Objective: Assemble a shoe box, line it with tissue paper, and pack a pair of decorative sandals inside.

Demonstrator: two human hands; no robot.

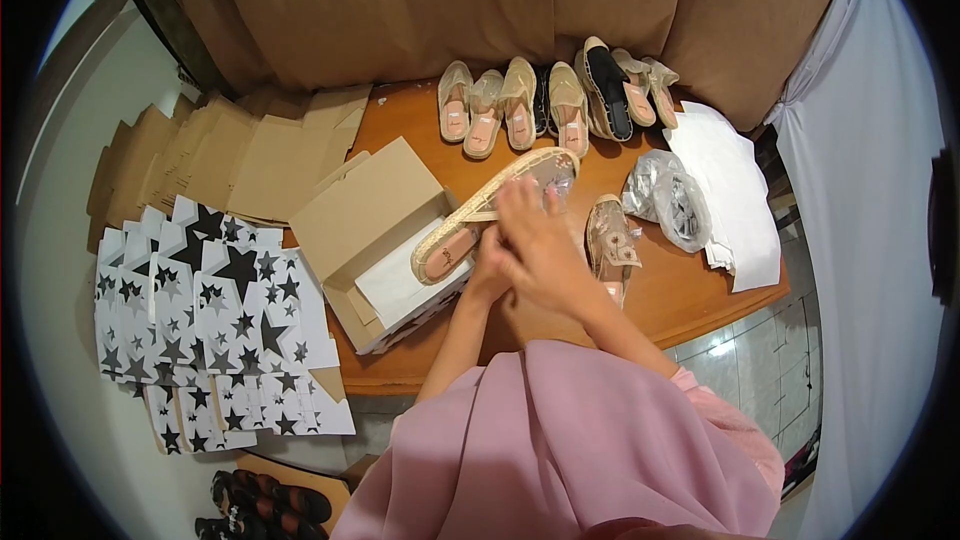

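Observation:
A beige espadrille mule (447,256) with a sheer upper, braided rope edge and pink insole is held up over the table, toe pointing away to the right. My left hand (488,268) grips it from below at the middle; its fingers are partly hidden behind the shoe and my other hand. Across the upper lies my right hand (540,250), its slightly blurred fingers stretched out. Just behind the heel sits an open cardboard shoebox (375,195) with white paper (392,278) inside. Another sheer mule (607,240) rests on the table, right of my right hand.
Several espadrilles (517,105) stand in a row at the back of the wooden table (440,370). A clear plastic bag (682,210) and white paper sheets (735,190) lie at right. Star-patterned boxes (225,310) and brown cardboard (215,155) are stacked left. Dark sandals (265,505) sit lower left.

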